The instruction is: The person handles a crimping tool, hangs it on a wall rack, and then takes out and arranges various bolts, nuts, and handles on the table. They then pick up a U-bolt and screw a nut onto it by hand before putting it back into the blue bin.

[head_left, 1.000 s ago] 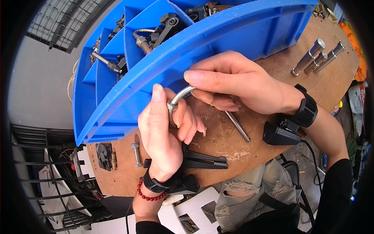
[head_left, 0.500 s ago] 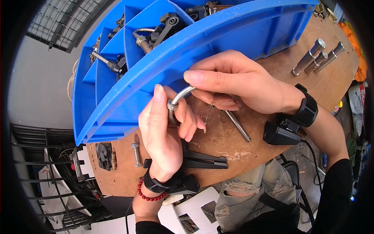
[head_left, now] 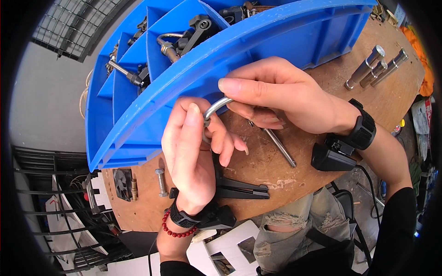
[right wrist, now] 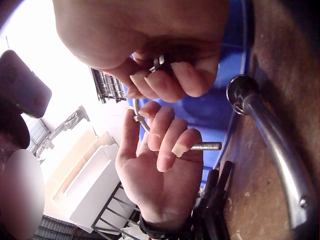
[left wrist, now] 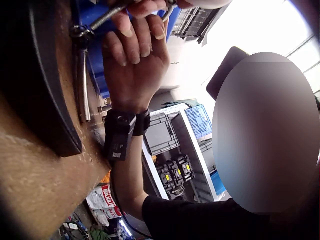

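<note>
Between the two hands is a curved metal rod, like a U-bolt. My left hand holds its left end with thumb and fingers; a nut sits on the rod there, and a threaded end sticks out past the fingers. My right hand pinches the other end of the bend, its thumb on top. A second nut shows among the right fingers in the right wrist view. The left wrist view shows a threaded length beside the right hand.
A divided blue bin with metal and black parts stands behind the hands. On the wooden table are a metal bar, upright metal pins, a bolt, a small fan and a black forked part.
My left thumb has moved slightly right and down, covering most of the nut seen before. The left index finger has lifted behind it. The right hand has barely moved.
</note>
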A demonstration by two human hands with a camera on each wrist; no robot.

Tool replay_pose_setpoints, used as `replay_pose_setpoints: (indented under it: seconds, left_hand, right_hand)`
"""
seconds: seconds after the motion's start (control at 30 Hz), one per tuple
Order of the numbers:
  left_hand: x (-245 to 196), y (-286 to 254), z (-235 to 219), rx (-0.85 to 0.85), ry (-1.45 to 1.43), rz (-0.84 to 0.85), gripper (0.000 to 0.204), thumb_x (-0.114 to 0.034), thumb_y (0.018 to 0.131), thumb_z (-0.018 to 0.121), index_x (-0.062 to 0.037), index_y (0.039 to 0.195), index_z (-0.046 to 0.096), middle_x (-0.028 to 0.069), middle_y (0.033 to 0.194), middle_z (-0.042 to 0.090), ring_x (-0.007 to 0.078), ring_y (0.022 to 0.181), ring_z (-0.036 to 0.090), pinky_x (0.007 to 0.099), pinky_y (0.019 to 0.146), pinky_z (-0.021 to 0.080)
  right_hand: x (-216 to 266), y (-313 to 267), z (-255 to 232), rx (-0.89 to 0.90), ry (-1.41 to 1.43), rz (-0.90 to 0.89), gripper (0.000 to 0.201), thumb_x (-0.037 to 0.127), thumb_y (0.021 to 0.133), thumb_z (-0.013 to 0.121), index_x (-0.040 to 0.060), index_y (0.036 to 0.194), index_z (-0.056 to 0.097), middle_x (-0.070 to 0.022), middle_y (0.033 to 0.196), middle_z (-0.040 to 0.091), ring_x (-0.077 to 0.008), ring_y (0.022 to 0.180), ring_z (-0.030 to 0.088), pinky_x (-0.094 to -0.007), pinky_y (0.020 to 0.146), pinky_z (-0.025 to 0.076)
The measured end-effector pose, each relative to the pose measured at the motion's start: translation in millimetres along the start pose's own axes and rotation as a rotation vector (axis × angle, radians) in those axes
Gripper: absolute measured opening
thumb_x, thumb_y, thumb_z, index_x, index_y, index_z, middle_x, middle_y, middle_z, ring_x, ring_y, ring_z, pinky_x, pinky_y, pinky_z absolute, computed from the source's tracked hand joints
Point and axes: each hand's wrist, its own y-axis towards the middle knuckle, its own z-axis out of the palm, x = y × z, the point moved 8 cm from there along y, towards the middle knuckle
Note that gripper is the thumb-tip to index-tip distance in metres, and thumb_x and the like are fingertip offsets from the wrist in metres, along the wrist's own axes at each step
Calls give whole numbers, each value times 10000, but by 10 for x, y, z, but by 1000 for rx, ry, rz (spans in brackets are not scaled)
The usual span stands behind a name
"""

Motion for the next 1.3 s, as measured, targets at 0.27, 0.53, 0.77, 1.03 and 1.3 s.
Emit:
replay_pose_setpoints:
  seconds: [0.27, 0.53, 0.77, 1.03, 1.3]
  left_hand:
    - [-11, 6, -5, 24, 24, 22, 505, -388, 1107, 301, -25, 814, 493, 14, 538, 421, 99, 426, 411, 293, 523, 522]
    - [28, 16, -14, 17, 20, -16, 544, -416, 1104, 279, -32, 782, 488, 28, 532, 438, 107, 422, 416, 293, 531, 527]
    - [17, 8, 5, 17, 13, -21, 511, -377, 1105, 272, -30, 799, 489, 32, 547, 445, 110, 449, 436, 287, 564, 525]
    - [5, 7, 13, 68, 62, -2, 397, -332, 1063, 392, -13, 859, 509, 27, 582, 449, 107, 463, 430, 283, 572, 515]
    - [0, 6, 5, 15, -1, 0, 288, -270, 1019, 478, 11, 971, 521, 30, 620, 467, 110, 468, 441, 309, 578, 535]
  right_hand:
    - [-14, -5, -1, -8, -8, 15, 423, 343, 1051, 518, 59, 738, 553, 58, 578, 424, -35, 501, 355, -223, 470, 273]
    - [-17, -1, 0, 1, -17, 10, 431, 343, 1051, 517, 58, 730, 549, 49, 567, 447, -34, 499, 395, -221, 470, 283]
    - [3, 0, 24, 27, 4, 0, 429, 326, 1054, 510, 55, 723, 542, 12, 637, 559, -35, 496, 410, -217, 482, 331]
    - [-33, 3, 13, 17, -12, 27, 421, 315, 1054, 510, 59, 722, 540, 27, 602, 516, -37, 491, 404, -218, 473, 313]
    - [-22, -3, 3, -3, -6, 19, 428, 328, 1052, 513, 71, 710, 533, 47, 572, 452, -34, 492, 378, -225, 466, 275]
